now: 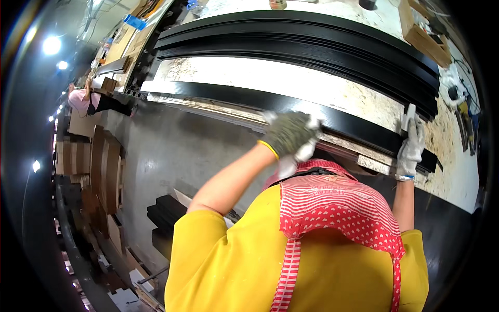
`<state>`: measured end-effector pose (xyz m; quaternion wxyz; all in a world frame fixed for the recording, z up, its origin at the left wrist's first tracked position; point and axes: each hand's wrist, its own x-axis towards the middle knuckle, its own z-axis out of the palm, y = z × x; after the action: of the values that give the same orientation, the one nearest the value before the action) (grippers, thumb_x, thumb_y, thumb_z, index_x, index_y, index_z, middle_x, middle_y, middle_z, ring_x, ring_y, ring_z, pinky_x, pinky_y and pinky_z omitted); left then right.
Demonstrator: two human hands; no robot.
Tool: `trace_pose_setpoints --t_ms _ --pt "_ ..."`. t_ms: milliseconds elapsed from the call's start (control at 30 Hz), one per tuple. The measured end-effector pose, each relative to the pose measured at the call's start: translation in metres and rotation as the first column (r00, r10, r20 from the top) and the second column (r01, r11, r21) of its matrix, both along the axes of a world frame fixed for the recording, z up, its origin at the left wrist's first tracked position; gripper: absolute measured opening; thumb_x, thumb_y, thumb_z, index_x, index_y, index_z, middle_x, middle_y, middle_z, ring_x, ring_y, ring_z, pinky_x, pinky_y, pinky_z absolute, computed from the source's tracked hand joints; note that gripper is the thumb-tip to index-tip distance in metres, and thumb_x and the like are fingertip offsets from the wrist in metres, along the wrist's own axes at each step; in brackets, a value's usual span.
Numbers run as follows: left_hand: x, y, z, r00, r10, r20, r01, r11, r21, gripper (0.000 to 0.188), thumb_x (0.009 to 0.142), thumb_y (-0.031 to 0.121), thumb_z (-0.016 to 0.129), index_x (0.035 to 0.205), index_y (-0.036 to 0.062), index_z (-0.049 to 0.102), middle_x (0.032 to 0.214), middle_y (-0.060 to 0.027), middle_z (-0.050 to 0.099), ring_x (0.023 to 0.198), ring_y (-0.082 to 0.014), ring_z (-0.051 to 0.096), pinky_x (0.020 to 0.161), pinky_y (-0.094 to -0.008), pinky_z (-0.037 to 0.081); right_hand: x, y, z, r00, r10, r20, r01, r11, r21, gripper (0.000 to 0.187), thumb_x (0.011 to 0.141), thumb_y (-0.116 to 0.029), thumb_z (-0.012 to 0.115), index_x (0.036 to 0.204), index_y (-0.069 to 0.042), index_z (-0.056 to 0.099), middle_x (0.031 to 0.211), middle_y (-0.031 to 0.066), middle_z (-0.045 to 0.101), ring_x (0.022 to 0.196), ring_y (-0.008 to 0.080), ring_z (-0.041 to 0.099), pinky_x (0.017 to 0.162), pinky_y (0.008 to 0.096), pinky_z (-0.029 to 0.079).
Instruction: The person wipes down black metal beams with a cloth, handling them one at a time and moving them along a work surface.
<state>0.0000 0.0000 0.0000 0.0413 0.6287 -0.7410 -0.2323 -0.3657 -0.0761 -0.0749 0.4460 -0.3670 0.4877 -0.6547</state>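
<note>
A long black board [228, 99] lies along the near edge of the worktable. My left hand [292, 134], in a dark green-grey glove with a yellow cuff, is closed on a white cloth [304, 151] at the board's front edge, about midway along. Hand and cloth are somewhat blurred by motion. Near the board's right end, my right hand [412, 146] in a pale grey glove grips across it, fingers over the top. Behind this board, several black grooved boards [291, 39] lie side by side on the table.
The white worktable [343, 93] carries brown smudges. An open cardboard box [423, 34] stands at the far right, with tools [464, 127] nearer. A blue bottle [134, 22] lies far left. Another person [88, 101] stands beyond the left aisle. Black pieces [169, 216] and brown panels [106, 171] stand on the floor.
</note>
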Motion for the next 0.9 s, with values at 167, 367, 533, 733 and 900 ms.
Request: trace_pose_setpoints --t_ms 167,367,533,733,900 --pt "0.011 0.011 -0.009 0.916 0.132 -0.38 -0.286 0.877 -0.387 0.034 0.089 0.036 0.066 0.104 0.0061 0.067 0.09 -0.0139 0.069 0.083 -0.0312 0.067 0.076 -0.0407 0.054 0.009 0.01 0.007 0.969 -0.002 -0.246 -0.005 1.0 -0.029 0.036 0.097 -0.018 0.06 0.126 0.003 0.059 0.128 0.0114 0.058 0.118 0.0198 0.057 0.102 0.0324 0.044" --pt "0.132 -0.005 0.0 0.794 0.571 0.209 -0.431 0.77 -0.47 0.035 0.088 0.043 0.062 0.093 0.0081 0.068 0.093 -0.016 0.069 0.086 -0.0344 0.067 0.078 -0.0444 0.052 0.042 0.003 0.009 0.973 -0.002 -0.231 0.001 1.0 -0.007 0.032 0.091 -0.011 0.067 0.118 0.005 0.062 0.122 0.0118 0.06 0.114 0.0214 0.056 0.1 0.0346 0.045" --pt "0.11 -0.014 -0.015 0.822 0.471 0.321 -0.401 0.878 -0.261 0.039 0.092 0.043 0.052 0.092 0.0076 0.068 0.089 -0.018 0.07 0.084 -0.0348 0.068 0.076 -0.046 0.053 0.041 0.006 -0.002 0.926 -0.03 -0.376 0.018 0.999 -0.035 0.034 0.093 -0.01 0.066 0.124 0.003 0.06 0.131 0.0187 0.053 0.126 0.0307 0.048 0.105 0.04 0.042" --pt "-0.029 0.018 0.004 0.935 -0.015 -0.353 0.04 0.997 0.064 0.036 0.09 0.043 0.059 0.098 0.0083 0.068 0.096 -0.0171 0.069 0.088 -0.0365 0.065 0.08 -0.0464 0.05 0.042 0.002 0.014 0.966 0.062 -0.252 -0.06 0.998 0.016 0.037 0.094 -0.021 0.066 0.122 0.002 0.061 0.12 0.0114 0.061 0.113 0.0214 0.056 0.096 0.0354 0.047" --pt "0.046 0.004 0.05 0.984 0.079 -0.16 -0.154 0.829 -0.538 0.029 0.085 0.033 0.068 0.101 0.0093 0.067 0.092 -0.0121 0.066 0.079 -0.0305 0.062 0.07 -0.0397 0.052 0.021 0.011 -0.004 0.204 -0.313 -0.928 -0.149 0.927 -0.345 0.062 0.08 0.007 0.044 0.141 -0.003 0.05 0.138 0.0221 0.052 0.126 0.0376 0.051 0.107 0.0406 0.041"
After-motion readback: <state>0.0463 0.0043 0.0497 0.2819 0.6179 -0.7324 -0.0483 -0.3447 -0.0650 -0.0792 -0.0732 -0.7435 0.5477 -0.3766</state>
